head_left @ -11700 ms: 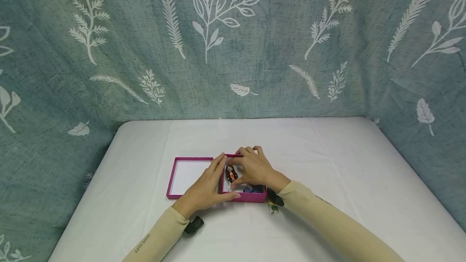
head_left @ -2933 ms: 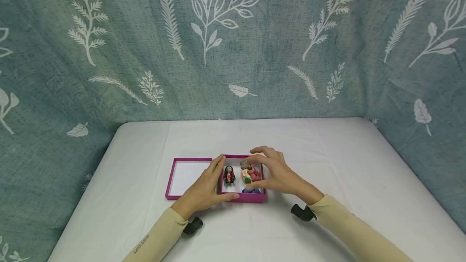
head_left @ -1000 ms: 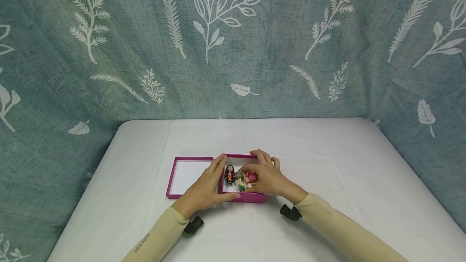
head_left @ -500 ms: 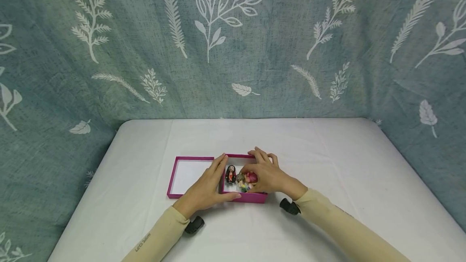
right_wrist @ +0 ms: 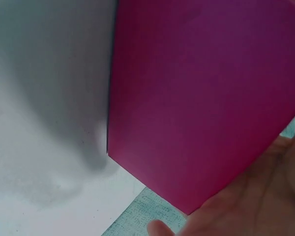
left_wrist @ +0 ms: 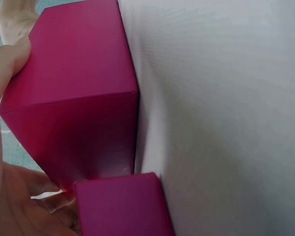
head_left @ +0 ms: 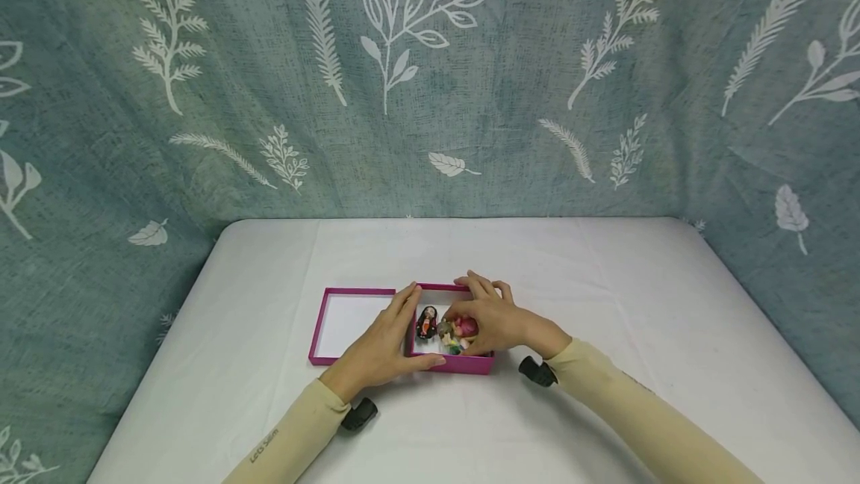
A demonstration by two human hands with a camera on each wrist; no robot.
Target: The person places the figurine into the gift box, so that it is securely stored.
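In the head view, my left hand [head_left: 376, 346] holds an open magenta box [head_left: 457, 364] at its left end, fingers along the left wall and thumb on the front rim. My right hand [head_left: 500, 323] reaches in from the right, its thumb and index finger pinching a pink-haired figurine [head_left: 466, 326] that they partly hide. Left of it lies a brown-haired figurine [head_left: 446, 334] with yellow and green clothing. A black-haired doll [head_left: 426, 323] in dark and orange clothing lies at the box's left side. Both wrist views show mostly outer box walls [left_wrist: 78, 54], [right_wrist: 201, 98].
A shallow magenta lid [head_left: 349, 323] with a white inside lies left of the box, partly behind the left hand. Both rest on a white-covered table [head_left: 571, 267]. A green leaf-patterned curtain [head_left: 510, 81] hangs behind it.
Compared with about three seconds ago, my right hand is farther left and deeper in the box. The brown-haired and pink-haired figurines lie closer to the black-haired doll. My left hand stays put.
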